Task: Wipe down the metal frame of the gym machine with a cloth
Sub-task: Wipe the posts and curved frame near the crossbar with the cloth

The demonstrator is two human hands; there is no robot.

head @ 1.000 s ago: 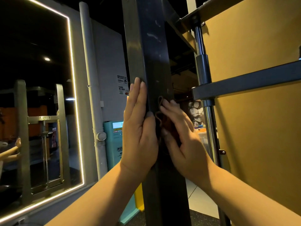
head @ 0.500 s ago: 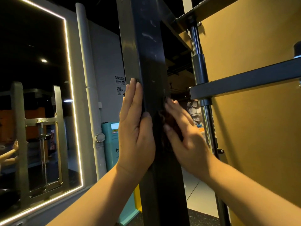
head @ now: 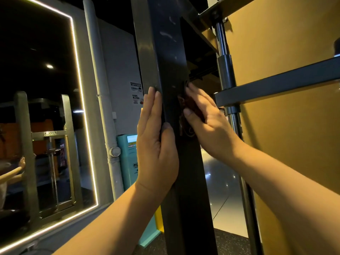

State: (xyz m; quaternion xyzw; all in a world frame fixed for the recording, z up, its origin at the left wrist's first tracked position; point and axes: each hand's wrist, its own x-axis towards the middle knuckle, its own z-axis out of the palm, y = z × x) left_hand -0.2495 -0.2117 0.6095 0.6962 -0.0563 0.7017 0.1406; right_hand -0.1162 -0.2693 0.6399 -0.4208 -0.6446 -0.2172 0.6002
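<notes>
A dark metal upright post (head: pixel 171 52) of the gym machine runs top to bottom through the middle of the view. My left hand (head: pixel 156 142) lies flat against the post's left face, fingers straight, thumb on the front face. My right hand (head: pixel 207 124) presses a small dark reddish cloth (head: pixel 187 115) against the post's right side with straight fingers. Most of the cloth is hidden under that hand.
A dark crossbar (head: pixel 276 85) and a chrome guide rod (head: pixel 226 74) stand right of the post before a yellow panel (head: pixel 294 144). At left are a lit mirror (head: pixel 36 116), a grey pipe (head: pixel 99 89) and a teal kiosk (head: pixel 128 159).
Both hands have slid slightly upward along the post, the right hand carrying the cloth up with it. The view has shifted a little.
</notes>
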